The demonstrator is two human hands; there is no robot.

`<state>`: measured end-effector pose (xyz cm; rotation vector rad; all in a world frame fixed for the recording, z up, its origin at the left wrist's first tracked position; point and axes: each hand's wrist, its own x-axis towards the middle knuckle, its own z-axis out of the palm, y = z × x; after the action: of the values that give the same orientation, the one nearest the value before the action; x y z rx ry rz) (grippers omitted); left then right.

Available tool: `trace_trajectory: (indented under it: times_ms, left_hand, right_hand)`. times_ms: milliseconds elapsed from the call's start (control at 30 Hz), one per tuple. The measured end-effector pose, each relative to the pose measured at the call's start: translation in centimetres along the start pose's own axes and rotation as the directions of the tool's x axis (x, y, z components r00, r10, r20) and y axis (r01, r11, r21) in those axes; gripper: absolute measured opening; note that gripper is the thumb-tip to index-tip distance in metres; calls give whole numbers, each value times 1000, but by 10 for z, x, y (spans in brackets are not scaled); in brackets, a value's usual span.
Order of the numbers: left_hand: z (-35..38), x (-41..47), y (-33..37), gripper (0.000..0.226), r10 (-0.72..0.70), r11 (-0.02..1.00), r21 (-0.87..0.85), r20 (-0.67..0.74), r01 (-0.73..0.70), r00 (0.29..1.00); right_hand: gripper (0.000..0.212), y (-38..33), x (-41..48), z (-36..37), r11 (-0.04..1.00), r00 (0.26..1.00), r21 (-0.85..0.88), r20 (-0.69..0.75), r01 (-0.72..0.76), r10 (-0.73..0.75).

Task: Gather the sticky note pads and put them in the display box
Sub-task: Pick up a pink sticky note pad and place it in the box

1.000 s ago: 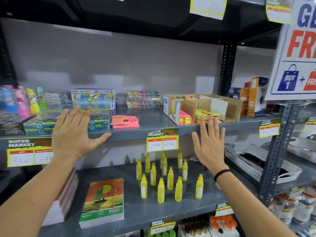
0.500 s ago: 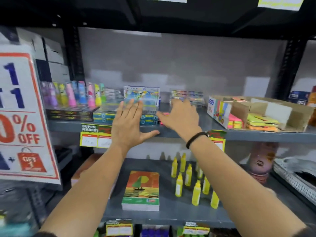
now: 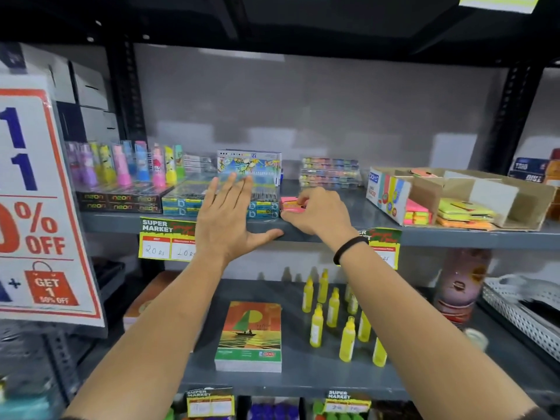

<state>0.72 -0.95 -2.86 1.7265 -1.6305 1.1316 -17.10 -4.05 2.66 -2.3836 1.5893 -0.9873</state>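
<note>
Pink sticky note pads lie on the middle shelf, partly covered by my right hand, whose fingers curl down onto them. My left hand hovers flat with fingers spread, just left of the pads, its thumb at the shelf's front edge. The cardboard display box stands on the same shelf at the right; it holds pink, yellow and orange pads in its compartments.
Blue flat packs and a colourful box sit behind my left hand. Neon bottles stand at the left, clear cases at the back. Below are yellow bottles and a notebook stack. A sale sign hangs at the left.
The view has swung left. My right hand moved from below the display box across to the pink pads and closed its fingers onto them. My left hand stays spread near the shelf edge.
</note>
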Motion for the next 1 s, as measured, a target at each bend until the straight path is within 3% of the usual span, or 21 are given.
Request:
trace_trajectory:
  times_ms: [167,333,533,800,1000]
  left_hand:
    - [1,0,0,115,-6,1000,-28,-26,6,1000]
    - [4,1,-1,114,-10,1000,-29,-28,9,1000]
    - [4,0,-1,112,-6,1000,-30,-38,5,999]
    - [2,-1,-1,113,-11,1000,-22,-6,11,1000]
    - [6,-1,-3,108,11,1000,-11,-114,-12,993]
  right_hand:
    - [46,4,6,-1,995,996,-43,-30,-87,86]
    - [56,7,4,6,983,994,-168,-101,-69,52]
    - [48,5,7,6,992,986,-96,-155,-81,66]
    - [27,10,-1,3,1000,965,-18,-263,1,-5]
    - [21,6,-12,-28,990,903,2,-410,144,-131]
